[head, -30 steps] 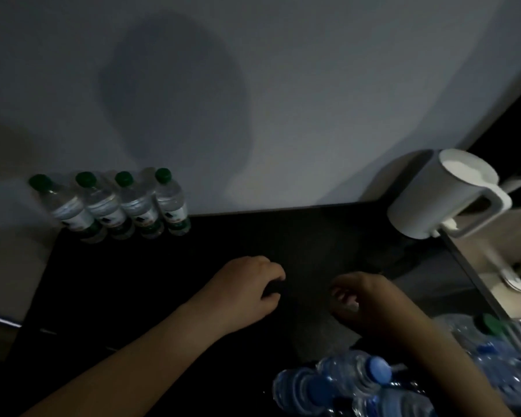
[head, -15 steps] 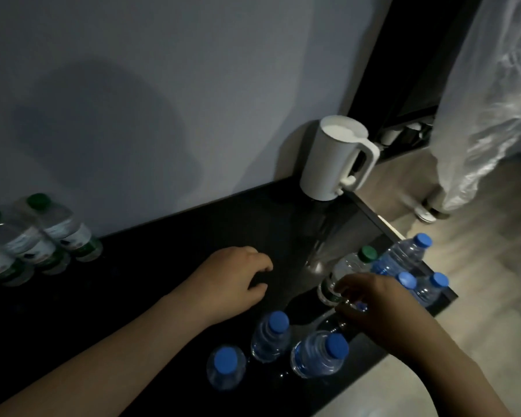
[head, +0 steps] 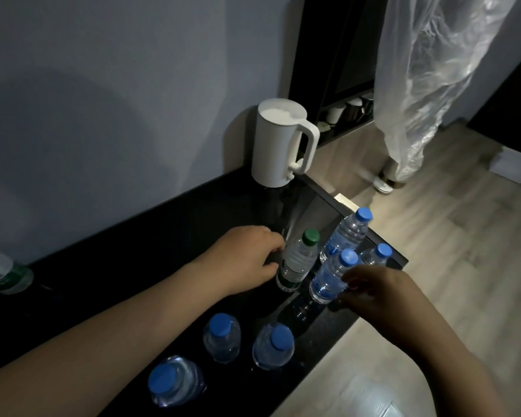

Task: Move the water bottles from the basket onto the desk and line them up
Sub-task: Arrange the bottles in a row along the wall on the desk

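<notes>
Several clear water bottles stand on the black desk (head: 151,236). My left hand (head: 244,258) has curled fingers and thumb against the left side of a green-capped bottle (head: 298,260). To its right, my right hand (head: 376,291) grips a blue-capped bottle (head: 328,279) low on its body. Behind it stand two more blue-capped bottles, a tall one (head: 348,236) and one (head: 378,255) by the desk corner. Three blue-capped bottles (head: 221,338) (head: 272,347) (head: 175,383) stand near the front edge. A blurred row of green-labelled bottles (head: 3,272) sits at far left. No basket is visible.
A white kettle (head: 278,145) stands at the back of the desk against the grey wall. The desk ends just right of the bottles, above a wooden floor (head: 448,266). A clear plastic cover (head: 427,70) hangs at upper right beside a dark shelf unit.
The view has swung right, pushing the green-capped row to the left edge. My left hand moved right up to the green-capped bottle. My right hand shifted onto a blue-capped bottle.
</notes>
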### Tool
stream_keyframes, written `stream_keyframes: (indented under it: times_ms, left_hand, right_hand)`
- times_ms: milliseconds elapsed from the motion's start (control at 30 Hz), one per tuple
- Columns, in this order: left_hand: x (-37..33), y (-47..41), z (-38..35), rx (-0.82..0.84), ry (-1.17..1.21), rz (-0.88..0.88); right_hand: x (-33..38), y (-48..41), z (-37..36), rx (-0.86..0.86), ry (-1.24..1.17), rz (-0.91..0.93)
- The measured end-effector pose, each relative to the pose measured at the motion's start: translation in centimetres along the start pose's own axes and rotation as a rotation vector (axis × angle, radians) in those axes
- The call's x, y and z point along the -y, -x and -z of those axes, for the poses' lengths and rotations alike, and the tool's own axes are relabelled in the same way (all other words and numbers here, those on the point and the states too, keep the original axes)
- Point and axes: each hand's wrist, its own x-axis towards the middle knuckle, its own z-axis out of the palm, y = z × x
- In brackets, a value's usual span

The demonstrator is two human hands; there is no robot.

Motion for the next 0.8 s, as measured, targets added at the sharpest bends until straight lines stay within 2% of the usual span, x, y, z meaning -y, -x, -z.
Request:
stream_keyframes:
  times_ms: [400,800]
  left_hand:
    - [-2.9,-7.6,-2.1,0.079,-0.085,-0.068]
    - [-1.8,-11.3,-4.3,0.133,-0.080,-0.051]
  right_hand:
    - [-3.8,-3.0,-0.5,-0.133,-0.042,-0.081]
    - [-4.9,-6.5,-2.7,-0.069,-0.010,-0.054]
